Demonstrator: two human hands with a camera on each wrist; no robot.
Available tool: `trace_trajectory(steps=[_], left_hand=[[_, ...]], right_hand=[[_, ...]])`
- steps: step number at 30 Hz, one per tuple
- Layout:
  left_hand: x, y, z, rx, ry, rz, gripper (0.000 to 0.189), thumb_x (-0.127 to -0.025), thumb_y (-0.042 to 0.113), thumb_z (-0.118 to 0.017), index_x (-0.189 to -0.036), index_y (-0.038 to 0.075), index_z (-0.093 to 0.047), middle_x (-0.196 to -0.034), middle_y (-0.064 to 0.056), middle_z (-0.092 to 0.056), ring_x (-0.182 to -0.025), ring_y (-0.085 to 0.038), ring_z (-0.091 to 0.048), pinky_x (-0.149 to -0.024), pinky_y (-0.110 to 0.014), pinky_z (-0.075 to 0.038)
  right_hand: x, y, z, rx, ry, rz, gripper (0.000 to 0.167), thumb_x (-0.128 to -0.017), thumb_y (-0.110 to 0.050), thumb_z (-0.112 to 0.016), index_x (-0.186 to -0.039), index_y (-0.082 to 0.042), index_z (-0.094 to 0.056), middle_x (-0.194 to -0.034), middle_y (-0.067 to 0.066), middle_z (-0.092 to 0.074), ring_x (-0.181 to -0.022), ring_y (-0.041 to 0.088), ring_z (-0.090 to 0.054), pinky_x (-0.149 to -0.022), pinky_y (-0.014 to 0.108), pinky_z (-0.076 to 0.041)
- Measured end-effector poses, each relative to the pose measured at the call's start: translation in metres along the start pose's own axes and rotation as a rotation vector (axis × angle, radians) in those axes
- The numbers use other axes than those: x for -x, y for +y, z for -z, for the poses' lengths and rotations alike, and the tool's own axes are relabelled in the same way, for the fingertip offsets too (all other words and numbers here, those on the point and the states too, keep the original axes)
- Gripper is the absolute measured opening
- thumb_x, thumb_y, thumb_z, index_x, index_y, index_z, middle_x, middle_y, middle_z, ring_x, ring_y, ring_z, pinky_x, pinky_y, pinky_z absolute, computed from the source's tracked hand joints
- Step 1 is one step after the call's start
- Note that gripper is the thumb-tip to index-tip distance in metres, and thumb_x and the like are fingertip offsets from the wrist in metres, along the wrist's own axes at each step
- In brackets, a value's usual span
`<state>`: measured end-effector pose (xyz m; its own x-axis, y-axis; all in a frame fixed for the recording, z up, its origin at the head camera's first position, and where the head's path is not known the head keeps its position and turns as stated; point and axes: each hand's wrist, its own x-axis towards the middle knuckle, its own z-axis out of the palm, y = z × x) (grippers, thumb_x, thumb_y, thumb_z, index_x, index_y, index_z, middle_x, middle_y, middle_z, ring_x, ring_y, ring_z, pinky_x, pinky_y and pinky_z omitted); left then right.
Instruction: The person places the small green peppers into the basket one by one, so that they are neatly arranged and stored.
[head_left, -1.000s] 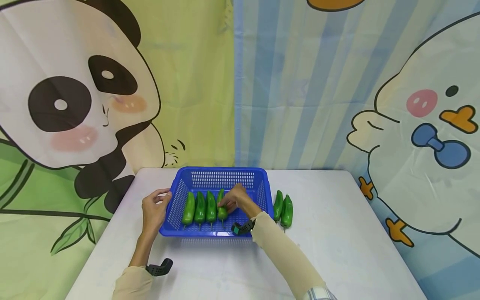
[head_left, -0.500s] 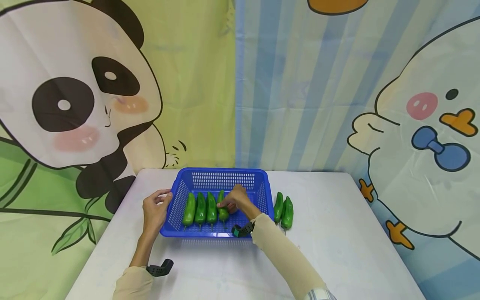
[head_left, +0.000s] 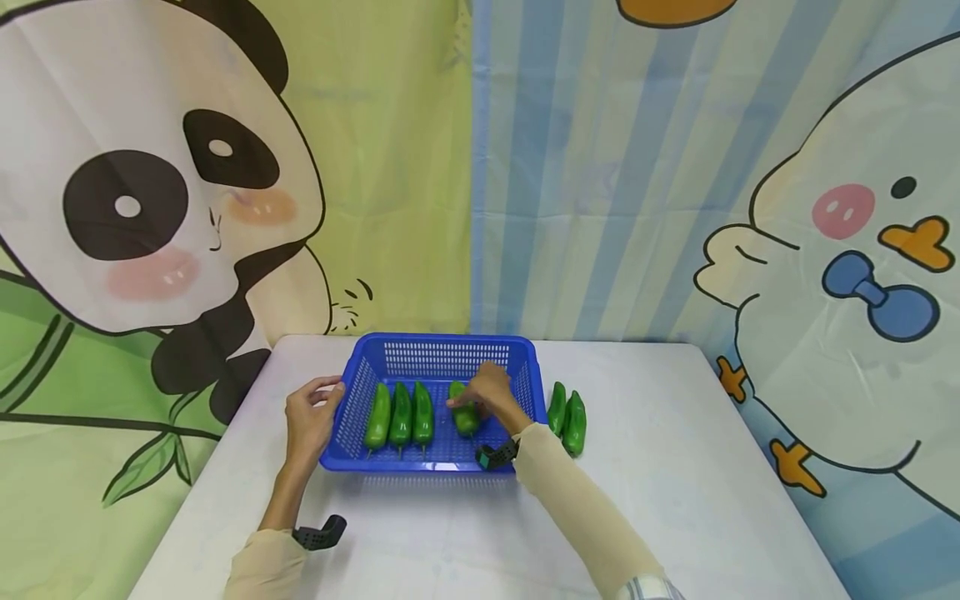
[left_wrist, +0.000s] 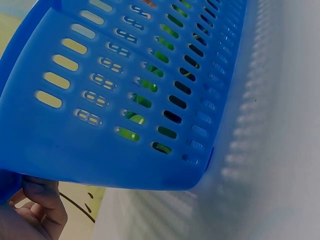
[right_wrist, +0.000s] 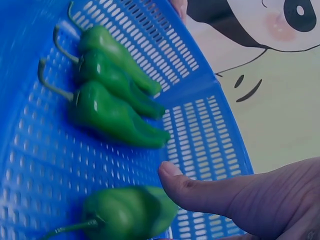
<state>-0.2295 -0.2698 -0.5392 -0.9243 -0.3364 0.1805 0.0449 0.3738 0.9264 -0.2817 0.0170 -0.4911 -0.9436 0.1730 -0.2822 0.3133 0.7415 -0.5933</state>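
A blue perforated plastic basket (head_left: 442, 338) stands on the white table, tilted in neither direction that I can tell. My left hand (head_left: 309, 421) grips its left rim, with curled fingertips (left_wrist: 52, 195) showing under the rim in the left wrist view. Inside, my right hand (head_left: 491, 393) pinches a green pepper (head_left: 467, 422), whose far side the hand partly hides. The thumb (right_wrist: 195, 192) lies along that pepper in the right wrist view. Left of it, three more green peppers (head_left: 401, 417) lie side by side, stems toward me.
Two green peppers (head_left: 574, 423) lie on the white table (head_left: 675, 467) just right of the basket. Behind the table hangs a printed curtain (head_left: 397, 167) with a panda and a bird. A black wrist camera (head_left: 321, 533) sits on the left forearm.
My right hand has shifted to the right with the pepper, which now lies apart from the three others. The left hand keeps its hold on the rim.
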Motion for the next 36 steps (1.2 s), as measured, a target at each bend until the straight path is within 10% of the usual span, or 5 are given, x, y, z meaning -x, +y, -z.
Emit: trace_trajectory(steps=[7, 19, 36], left_hand=[[-0.002, 0.001, 0.0, -0.006, 0.003, -0.001, 0.032, -0.109, 0.024, -0.069, -0.131, 0.002, -0.076, -0.106, -0.029, -0.077, -0.064, -0.002, -0.068, -0.06, -0.017, -0.055], [-0.002, 0.0, 0.0, 0.011, 0.004, -0.006, 0.029, -0.108, 0.021, -0.07, -0.129, 0.001, -0.077, -0.103, -0.03, -0.077, -0.06, -0.001, -0.067, -0.057, -0.018, -0.054], [-0.001, 0.0, 0.0, -0.013, 0.005, 0.005, 0.032, -0.109, 0.024, -0.069, -0.131, 0.002, -0.076, -0.105, -0.029, -0.078, -0.062, -0.002, -0.067, -0.058, -0.017, -0.055]], right_hand=[[-0.015, 0.009, 0.011, -0.034, -0.017, 0.013, 0.071, -0.068, -0.026, -0.107, -0.114, 0.012, -0.068, -0.086, 0.025, -0.076, -0.078, 0.039, -0.083, -0.072, 0.043, -0.068], [-0.021, 0.019, 0.035, -0.042, -0.009, 0.055, 0.09, -0.065, -0.032, -0.109, -0.128, 0.014, -0.064, -0.097, 0.026, -0.078, -0.07, 0.033, -0.081, -0.067, 0.04, -0.067], [0.013, 0.029, 0.096, -0.26, -0.078, 0.045, 0.071, -0.08, -0.027, -0.101, -0.125, 0.016, -0.067, -0.104, 0.028, -0.081, -0.091, 0.038, -0.084, -0.073, 0.04, -0.067]])
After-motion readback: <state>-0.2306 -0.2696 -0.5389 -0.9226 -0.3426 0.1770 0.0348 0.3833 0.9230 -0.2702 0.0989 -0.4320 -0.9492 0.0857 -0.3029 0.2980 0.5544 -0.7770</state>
